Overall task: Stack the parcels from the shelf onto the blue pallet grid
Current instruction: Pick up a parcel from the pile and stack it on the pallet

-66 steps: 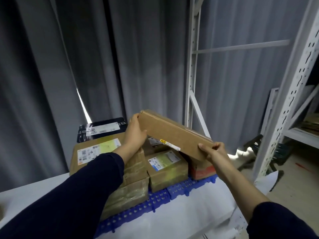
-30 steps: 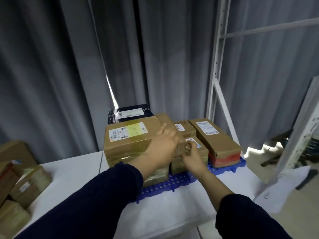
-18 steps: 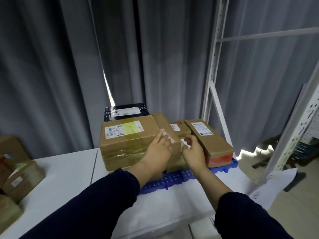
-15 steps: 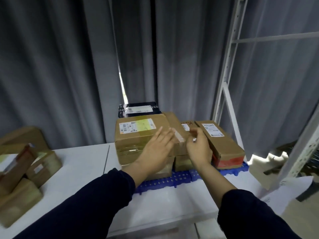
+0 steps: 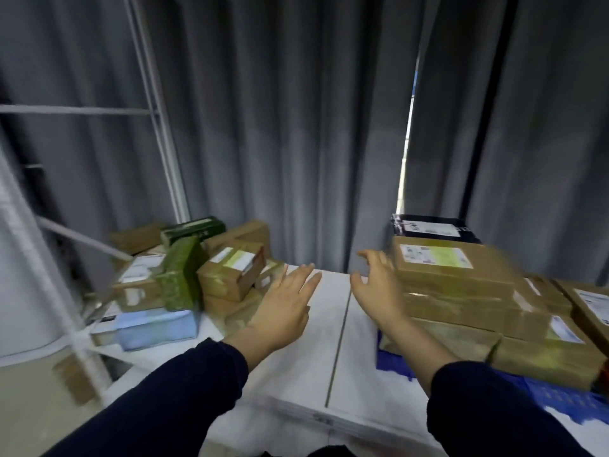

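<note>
hovering above the white shelf top (image 5: 329, 344), both hands hold nothing: left hand (image 5: 283, 305) fingers straight and spread, right hand (image 5: 375, 291) fingers loosely splayed just beside the stacked parcels (image 5: 461, 291) on the blue pallet grid (image 5: 557, 395). loose parcels (image 5: 230, 275) lie heaped at the shelf's left end.

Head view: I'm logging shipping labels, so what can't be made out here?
Head view, all motion-blurred:
Label on the top stacked parcel: print unreadable.
Blue pallet grid: mostly hidden under parcels, cut by the right edge.
Left parcel pile: boxes overlap, count unclear.
</note>
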